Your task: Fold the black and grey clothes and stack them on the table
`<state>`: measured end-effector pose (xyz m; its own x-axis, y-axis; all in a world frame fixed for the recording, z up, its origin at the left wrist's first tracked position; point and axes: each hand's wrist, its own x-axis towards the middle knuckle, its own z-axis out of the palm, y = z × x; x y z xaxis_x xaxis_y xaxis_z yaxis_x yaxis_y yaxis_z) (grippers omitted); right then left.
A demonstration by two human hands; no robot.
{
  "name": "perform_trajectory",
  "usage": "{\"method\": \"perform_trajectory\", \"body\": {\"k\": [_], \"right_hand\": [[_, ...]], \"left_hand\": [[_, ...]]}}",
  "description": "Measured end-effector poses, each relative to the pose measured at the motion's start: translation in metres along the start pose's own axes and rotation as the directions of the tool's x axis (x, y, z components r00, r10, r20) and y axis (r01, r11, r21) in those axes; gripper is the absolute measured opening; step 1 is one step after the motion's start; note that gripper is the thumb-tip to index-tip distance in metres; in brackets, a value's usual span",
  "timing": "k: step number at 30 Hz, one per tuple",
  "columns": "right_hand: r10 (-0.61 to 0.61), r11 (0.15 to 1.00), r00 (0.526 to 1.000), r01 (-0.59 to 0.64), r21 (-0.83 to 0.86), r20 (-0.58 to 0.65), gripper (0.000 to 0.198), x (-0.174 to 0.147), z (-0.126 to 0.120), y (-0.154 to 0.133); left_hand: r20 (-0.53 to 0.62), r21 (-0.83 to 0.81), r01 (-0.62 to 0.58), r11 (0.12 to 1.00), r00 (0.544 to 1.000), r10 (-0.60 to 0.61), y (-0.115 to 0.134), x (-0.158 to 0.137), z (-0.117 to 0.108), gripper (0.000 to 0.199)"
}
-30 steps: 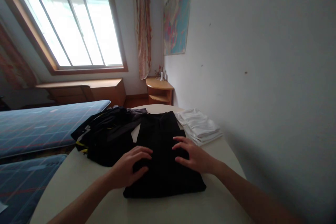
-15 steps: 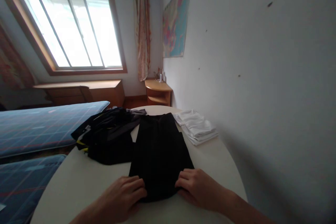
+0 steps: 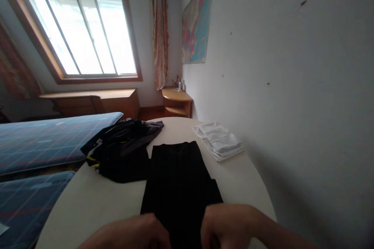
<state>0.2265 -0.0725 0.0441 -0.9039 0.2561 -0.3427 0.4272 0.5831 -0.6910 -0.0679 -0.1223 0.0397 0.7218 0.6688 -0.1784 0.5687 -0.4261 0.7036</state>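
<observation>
A black garment (image 3: 179, 179) with a waistband-like far edge lies flat on the round white table (image 3: 96, 198). A narrow strip of another layer sticks out at its right side. My left hand (image 3: 137, 233) is curled at the garment's near left edge, closed on the cloth, slightly blurred. Closed at the near right edge is my right hand (image 3: 226, 223), its fingers bent down and partly hidden. The garment's nearest edge runs out of view at the bottom.
A heap of dark clothes (image 3: 122, 151) with yellow trim lies on the left of the table, touching or nearly touching the garment. White folded cloths (image 3: 217, 140) are stacked at the right, near the wall (image 3: 292, 124). Blue plaid mattresses (image 3: 52, 140) stand at the left.
Both hands have come closer to me, dragging the black garment along the table. Its far edge now sits away from the white stack.
</observation>
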Motion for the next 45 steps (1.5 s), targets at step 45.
{"method": "perform_trajectory", "body": {"k": [45], "right_hand": [[0.197,0.900,0.765,-0.389,-0.196,-0.613,0.020,0.114,-0.139,0.096]], "left_hand": [[-0.525,0.306,0.298,0.904,0.845,-0.102,-0.111,0.149,-0.101,0.020]]}}
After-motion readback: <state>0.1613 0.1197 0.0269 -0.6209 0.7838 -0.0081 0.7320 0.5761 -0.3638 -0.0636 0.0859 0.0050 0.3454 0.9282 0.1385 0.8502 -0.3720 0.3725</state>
